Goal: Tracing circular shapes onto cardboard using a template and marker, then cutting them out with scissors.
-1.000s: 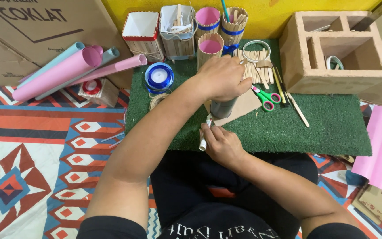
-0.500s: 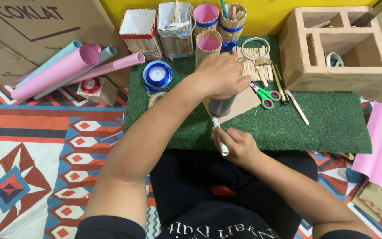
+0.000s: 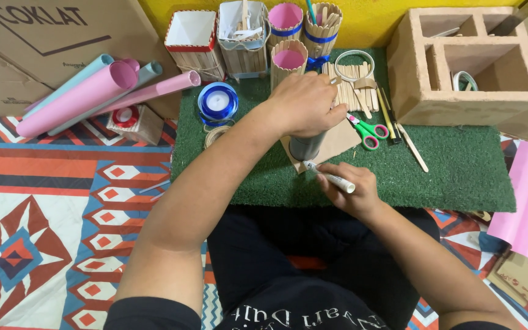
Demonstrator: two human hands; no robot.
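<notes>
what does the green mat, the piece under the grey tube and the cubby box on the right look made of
Green mat: likely synthetic turf, with a fuzzy grass-like pile. Flat piece under the grey tube: probably cardboard, matte brown with cut edges. Cubby box: uncertain, perhaps board with a rough, sandy tan coating.

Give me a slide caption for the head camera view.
Left hand steadies a grey cylinder on cardboard; right hand holds a white marker.

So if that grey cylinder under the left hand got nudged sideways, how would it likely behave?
The grey cylinder stands upright on a cardboard piece, taller than wide, so it could probably tip. Once down, its round body would likely roll, though the green turf mat may slow it. The left hand presses on top, steadying it while the right hand holds a marker.
</notes>
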